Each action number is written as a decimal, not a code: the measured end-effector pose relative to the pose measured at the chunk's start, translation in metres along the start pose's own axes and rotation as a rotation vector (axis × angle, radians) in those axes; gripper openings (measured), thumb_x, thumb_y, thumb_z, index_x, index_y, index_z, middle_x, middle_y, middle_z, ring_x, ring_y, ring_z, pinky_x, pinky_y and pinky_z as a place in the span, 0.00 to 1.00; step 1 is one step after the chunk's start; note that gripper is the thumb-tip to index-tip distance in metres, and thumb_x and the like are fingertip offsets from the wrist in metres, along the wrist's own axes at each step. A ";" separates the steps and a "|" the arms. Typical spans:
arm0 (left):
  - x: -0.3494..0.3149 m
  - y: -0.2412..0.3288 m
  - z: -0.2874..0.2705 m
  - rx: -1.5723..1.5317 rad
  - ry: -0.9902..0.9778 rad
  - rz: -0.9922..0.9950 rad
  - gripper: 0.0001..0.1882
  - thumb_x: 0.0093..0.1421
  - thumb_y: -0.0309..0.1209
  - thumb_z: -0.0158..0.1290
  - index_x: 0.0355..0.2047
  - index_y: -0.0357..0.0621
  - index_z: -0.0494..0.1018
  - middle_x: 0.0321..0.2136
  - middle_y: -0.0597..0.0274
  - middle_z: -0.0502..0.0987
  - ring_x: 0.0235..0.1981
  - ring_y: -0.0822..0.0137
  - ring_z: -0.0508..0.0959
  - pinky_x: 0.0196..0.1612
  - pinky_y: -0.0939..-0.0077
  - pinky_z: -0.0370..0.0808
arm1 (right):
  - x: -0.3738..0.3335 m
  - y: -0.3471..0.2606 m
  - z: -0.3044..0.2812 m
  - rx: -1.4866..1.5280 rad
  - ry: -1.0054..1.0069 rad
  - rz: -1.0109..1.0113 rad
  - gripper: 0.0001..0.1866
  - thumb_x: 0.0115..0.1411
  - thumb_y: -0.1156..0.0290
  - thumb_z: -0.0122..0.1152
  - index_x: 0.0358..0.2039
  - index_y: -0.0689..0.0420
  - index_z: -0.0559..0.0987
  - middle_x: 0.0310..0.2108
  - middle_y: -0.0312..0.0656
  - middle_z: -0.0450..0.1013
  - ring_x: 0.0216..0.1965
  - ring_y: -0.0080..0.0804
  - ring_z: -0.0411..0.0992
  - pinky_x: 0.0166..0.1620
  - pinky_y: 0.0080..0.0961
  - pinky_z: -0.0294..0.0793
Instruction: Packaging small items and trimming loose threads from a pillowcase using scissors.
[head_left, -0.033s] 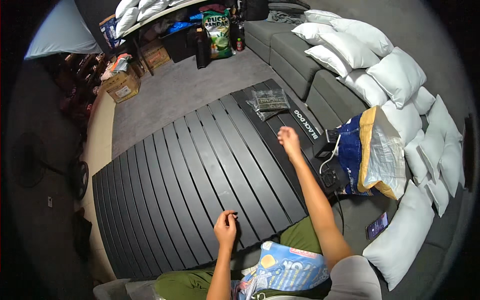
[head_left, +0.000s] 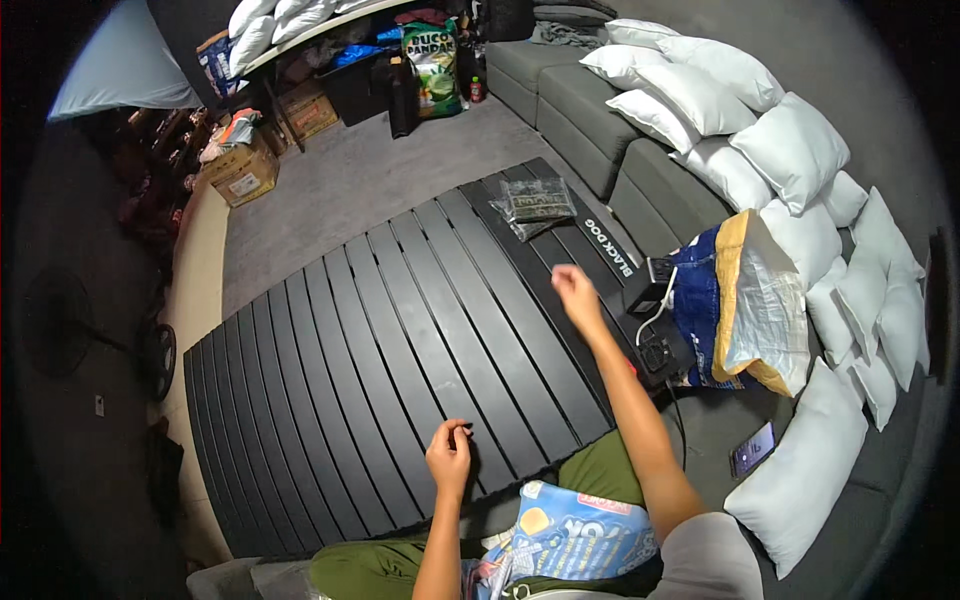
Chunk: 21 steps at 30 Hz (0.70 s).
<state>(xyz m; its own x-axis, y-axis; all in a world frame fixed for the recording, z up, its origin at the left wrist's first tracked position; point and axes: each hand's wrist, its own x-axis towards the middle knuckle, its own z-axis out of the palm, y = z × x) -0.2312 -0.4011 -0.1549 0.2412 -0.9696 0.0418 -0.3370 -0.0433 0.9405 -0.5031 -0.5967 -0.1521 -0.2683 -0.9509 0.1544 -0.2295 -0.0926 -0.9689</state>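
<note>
My left hand (head_left: 449, 455) is closed above the near edge of a black slatted folding table (head_left: 345, 370). A tiny dark bit shows at its fingertips, too small to name. Further out and to the right, my right hand (head_left: 577, 296) is raised over the table with its fingers curled together. What it holds, if anything, I cannot make out. A light-blue printed plastic package (head_left: 580, 535) lies across my lap. Beyond my right hand, clear plastic packets with dark contents (head_left: 535, 205) rest on the far end of the table.
Right of the table stand a blue and yellow woven sack (head_left: 735, 300), a black box (head_left: 648, 285) and a power strip (head_left: 655, 355) with cords. White pillows (head_left: 795, 150) pile on the grey sofa (head_left: 580, 115). A phone (head_left: 752, 450) lies near me. Cardboard boxes (head_left: 243, 172) sit at far left.
My right hand has dipped slightly toward me, and its fingers look more curled. A bit of red now shows beside my right forearm. My left hand has barely moved.
</note>
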 end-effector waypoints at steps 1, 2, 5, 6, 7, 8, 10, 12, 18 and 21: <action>-0.001 0.001 -0.004 0.005 0.014 0.008 0.07 0.57 0.25 0.46 0.31 0.38 0.74 0.22 0.62 0.76 0.24 0.75 0.76 0.27 0.82 0.70 | -0.036 -0.026 -0.002 -0.119 -0.072 -0.140 0.11 0.58 0.68 0.52 0.37 0.62 0.74 0.33 0.43 0.73 0.36 0.35 0.72 0.39 0.26 0.71; 0.000 0.002 -0.004 -0.004 0.010 0.014 0.07 0.57 0.25 0.46 0.31 0.38 0.74 0.22 0.62 0.76 0.24 0.75 0.76 0.27 0.82 0.70 | -0.068 -0.037 -0.014 -0.239 -0.132 -0.197 0.12 0.57 0.67 0.53 0.36 0.62 0.74 0.34 0.44 0.73 0.39 0.38 0.71 0.43 0.29 0.70; -0.003 0.000 -0.001 0.028 -0.025 0.010 0.06 0.57 0.25 0.46 0.31 0.38 0.73 0.22 0.62 0.76 0.24 0.74 0.76 0.26 0.82 0.70 | -0.159 -0.054 -0.044 -0.603 -0.286 -0.357 0.15 0.55 0.64 0.55 0.40 0.58 0.75 0.44 0.48 0.70 0.52 0.45 0.64 0.54 0.38 0.61; -0.002 -0.002 -0.002 0.045 -0.025 0.029 0.06 0.57 0.25 0.46 0.31 0.38 0.73 0.22 0.61 0.76 0.24 0.73 0.76 0.27 0.81 0.71 | -0.178 -0.056 -0.047 -0.647 -0.321 -0.373 0.17 0.55 0.62 0.54 0.42 0.57 0.74 0.49 0.46 0.67 0.56 0.45 0.59 0.57 0.40 0.56; -0.002 -0.004 -0.002 0.060 -0.028 0.046 0.06 0.57 0.25 0.46 0.31 0.38 0.73 0.22 0.60 0.76 0.24 0.71 0.76 0.28 0.80 0.71 | -0.195 -0.060 -0.050 -0.694 -0.356 -0.385 0.19 0.55 0.60 0.54 0.45 0.55 0.73 0.53 0.45 0.63 0.59 0.46 0.54 0.59 0.42 0.51; -0.001 -0.005 -0.003 0.079 -0.025 0.109 0.07 0.58 0.26 0.46 0.31 0.38 0.72 0.23 0.59 0.76 0.25 0.69 0.76 0.29 0.78 0.71 | -0.204 -0.061 -0.052 -0.817 -0.380 -0.409 0.21 0.56 0.58 0.52 0.49 0.52 0.71 0.57 0.43 0.59 0.61 0.44 0.50 0.61 0.44 0.46; -0.006 0.005 -0.002 0.190 -0.022 0.206 0.07 0.58 0.27 0.45 0.33 0.39 0.72 0.26 0.56 0.75 0.28 0.60 0.76 0.33 0.72 0.71 | -0.203 -0.059 -0.053 -0.859 -0.390 -0.451 0.21 0.56 0.58 0.52 0.49 0.52 0.70 0.57 0.44 0.59 0.61 0.44 0.50 0.61 0.44 0.46; -0.023 0.014 -0.008 0.401 -0.062 0.326 0.12 0.56 0.32 0.48 0.39 0.43 0.71 0.35 0.57 0.74 0.39 0.58 0.73 0.43 0.66 0.67 | -0.196 -0.054 -0.048 -0.872 -0.370 -0.536 0.20 0.57 0.59 0.51 0.47 0.55 0.71 0.55 0.44 0.61 0.60 0.43 0.53 0.60 0.44 0.48; -0.069 0.007 -0.029 0.880 -0.215 0.627 0.34 0.49 0.51 0.53 0.54 0.51 0.64 0.55 0.58 0.62 0.58 0.55 0.59 0.58 0.55 0.53 | -0.189 -0.041 -0.046 -0.769 -0.134 -0.666 0.13 0.55 0.65 0.53 0.36 0.59 0.76 0.41 0.44 0.73 0.49 0.40 0.67 0.55 0.41 0.59; -0.071 0.007 -0.034 1.007 -0.172 0.724 0.37 0.47 0.55 0.53 0.54 0.51 0.64 0.55 0.59 0.62 0.58 0.54 0.59 0.56 0.55 0.55 | -0.190 -0.038 -0.035 -0.710 -0.038 -0.692 0.13 0.56 0.63 0.51 0.32 0.60 0.76 0.37 0.44 0.74 0.45 0.40 0.69 0.51 0.41 0.64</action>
<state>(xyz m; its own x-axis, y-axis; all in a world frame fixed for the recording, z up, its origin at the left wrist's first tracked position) -0.2201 -0.3241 -0.1402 -0.3858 -0.8633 0.3253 -0.9063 0.4206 0.0412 -0.4764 -0.4027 -0.1381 0.1641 -0.7641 0.6239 -0.8349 -0.4444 -0.3246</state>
